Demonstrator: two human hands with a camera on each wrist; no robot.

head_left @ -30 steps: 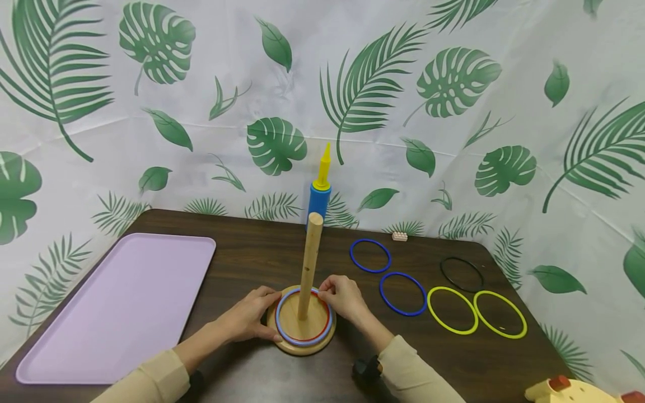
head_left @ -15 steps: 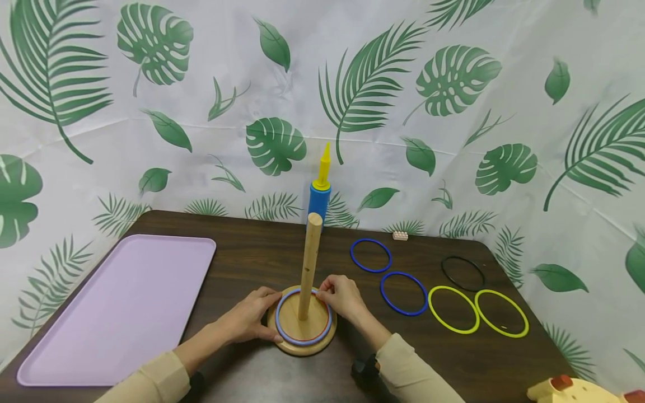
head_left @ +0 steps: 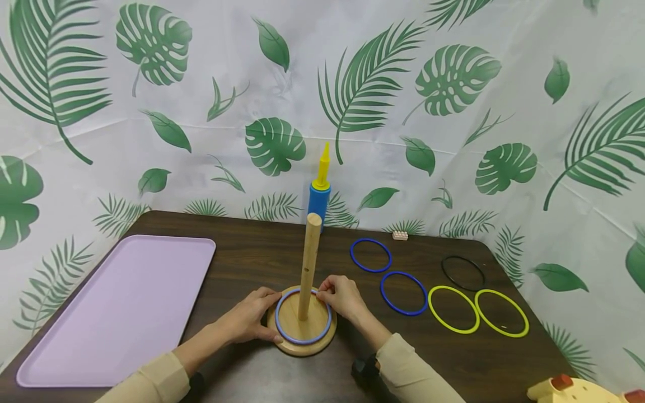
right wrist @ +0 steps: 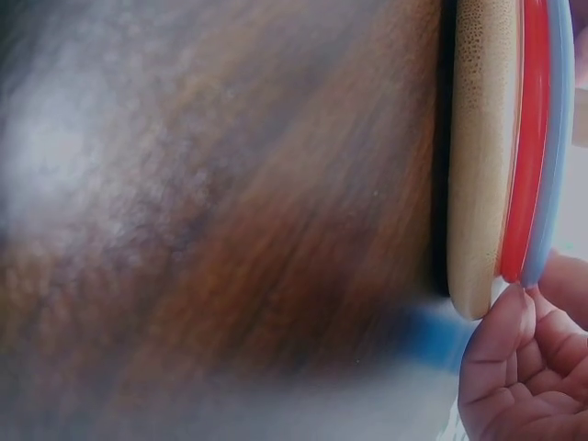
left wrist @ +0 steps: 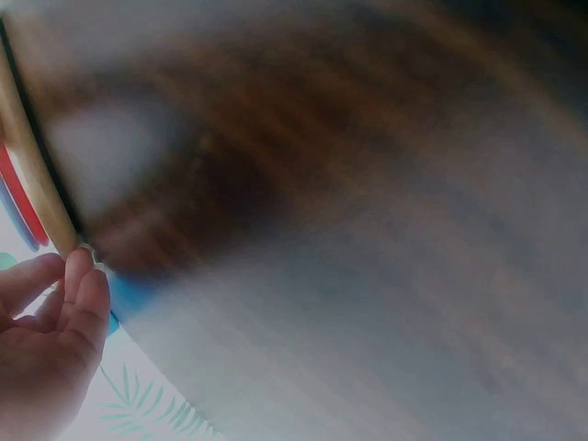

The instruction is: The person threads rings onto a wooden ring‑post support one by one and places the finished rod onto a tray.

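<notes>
A wooden stand (head_left: 302, 351), a round base with an upright peg (head_left: 309, 266), is in the middle of the head view. A light blue ring (head_left: 302, 342) lies around the peg, on top of a red ring (right wrist: 530, 138) that shows in both wrist views. My left hand (head_left: 247, 319) holds the base's left edge, thumb at the front and fingers at the back. In the left wrist view its fingertips meet the base's rim (left wrist: 37, 184). My right hand (head_left: 345, 302) pinches the rings' edge at the back right, thumb and forefinger together.
Right of the stand lie two blue rings (head_left: 403, 314), two yellow rings (head_left: 454, 332) and a black ring (head_left: 457, 257). A lilac tray (head_left: 121, 313) is at the left. Behind stands a blue and yellow pump (head_left: 319, 201). A pale toy block (head_left: 400, 236) sits at the back edge.
The red ring, visible inside the light blue ring a second ago, is now nearly covered by it from above. Both hands have hardly moved.
</notes>
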